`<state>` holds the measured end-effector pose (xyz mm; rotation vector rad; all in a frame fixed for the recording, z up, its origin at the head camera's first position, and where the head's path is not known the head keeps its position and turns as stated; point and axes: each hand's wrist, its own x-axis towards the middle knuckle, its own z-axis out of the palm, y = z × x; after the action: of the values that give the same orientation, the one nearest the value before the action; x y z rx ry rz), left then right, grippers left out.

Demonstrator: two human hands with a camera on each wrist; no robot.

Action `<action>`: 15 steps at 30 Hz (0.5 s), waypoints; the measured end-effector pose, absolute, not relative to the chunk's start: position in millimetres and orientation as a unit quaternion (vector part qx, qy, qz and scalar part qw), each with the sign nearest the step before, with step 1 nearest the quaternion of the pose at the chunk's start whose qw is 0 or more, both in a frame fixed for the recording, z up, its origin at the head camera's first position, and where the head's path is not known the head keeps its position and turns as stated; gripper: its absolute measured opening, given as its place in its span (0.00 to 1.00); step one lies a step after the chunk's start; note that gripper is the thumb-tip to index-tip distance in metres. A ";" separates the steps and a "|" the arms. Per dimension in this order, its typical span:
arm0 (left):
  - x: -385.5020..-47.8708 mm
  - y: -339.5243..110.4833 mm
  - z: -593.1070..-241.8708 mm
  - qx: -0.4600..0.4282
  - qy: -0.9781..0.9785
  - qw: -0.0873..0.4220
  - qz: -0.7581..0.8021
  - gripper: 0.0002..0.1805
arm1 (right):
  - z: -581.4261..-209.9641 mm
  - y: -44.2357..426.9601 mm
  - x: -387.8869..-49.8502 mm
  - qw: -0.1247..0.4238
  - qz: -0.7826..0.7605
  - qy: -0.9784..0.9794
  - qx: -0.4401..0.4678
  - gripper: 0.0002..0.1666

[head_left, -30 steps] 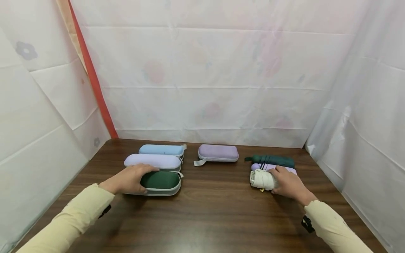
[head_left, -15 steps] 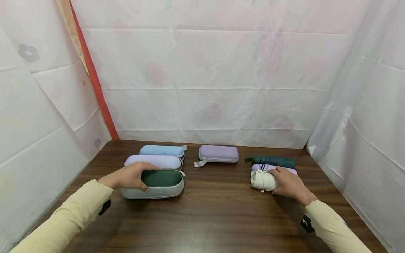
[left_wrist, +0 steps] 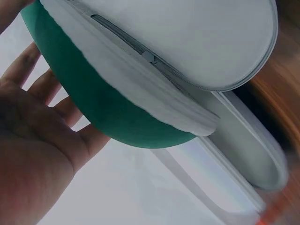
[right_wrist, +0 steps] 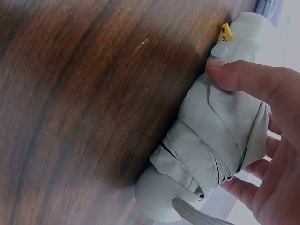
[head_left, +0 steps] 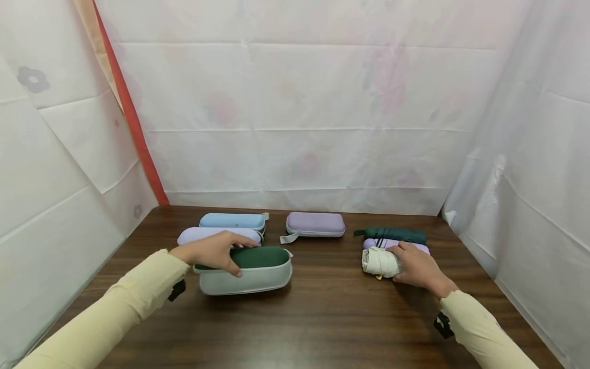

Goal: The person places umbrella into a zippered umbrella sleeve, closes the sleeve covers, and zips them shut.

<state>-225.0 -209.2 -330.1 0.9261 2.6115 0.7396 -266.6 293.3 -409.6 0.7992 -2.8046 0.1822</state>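
Note:
My left hand (head_left: 216, 252) holds a dark green zippered case (head_left: 265, 257) with a pale grey underside, which is tilted with its grey side toward me. In the left wrist view, the case's green shell (left_wrist: 86, 93) is against the fingers, and a grey zipper runs along it. At the right, my right hand (head_left: 419, 266) grips a folded white umbrella (head_left: 380, 262) lying on the table. The right wrist view has the thumb on one side of the white umbrella (right_wrist: 211, 126) and the fingers on the other. A yellow tag (right_wrist: 227, 33) sticks out near one end.
A lavender case (head_left: 198, 234) and a light blue case (head_left: 232, 221) lie behind my left hand. A purple case (head_left: 315, 223) with a strap sits at the back middle. Beyond the white umbrella are a lilac umbrella (head_left: 420, 247) and a dark green umbrella (head_left: 396, 235).
My left hand has tilted the green case up, showing its grey underside, and moved it right, away from its former place. The right hand stays on the white umbrella.

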 end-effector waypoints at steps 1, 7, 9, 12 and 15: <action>-226.8 -202.2 -329.3 0.325 0.899 0.142 0.255 0.36 | -410.0 293.9 -267.0 0.110 0.062 -0.954 0.271 0.40; -234.9 -160.1 -324.3 0.343 0.885 0.173 0.262 0.37 | -409.0 293.5 -265.7 0.114 0.068 -0.953 0.272 0.39; -238.0 -148.2 -324.4 0.344 0.883 0.180 0.266 0.37 | -408.4 292.9 -264.2 0.115 0.071 -0.953 0.272 0.39; -243.5 -132.5 -325.1 0.341 0.880 0.189 0.270 0.37 | -408.1 292.3 -262.6 0.117 0.073 -0.952 0.274 0.39; -250.4 -119.0 -326.6 0.336 0.879 0.200 0.272 0.36 | -408.0 291.3 -261.8 0.115 0.074 -0.953 0.271 0.38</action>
<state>-250.4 -119.0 -326.6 0.9391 2.4572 0.7604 -261.8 291.3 -408.0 0.7953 -2.7925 0.2176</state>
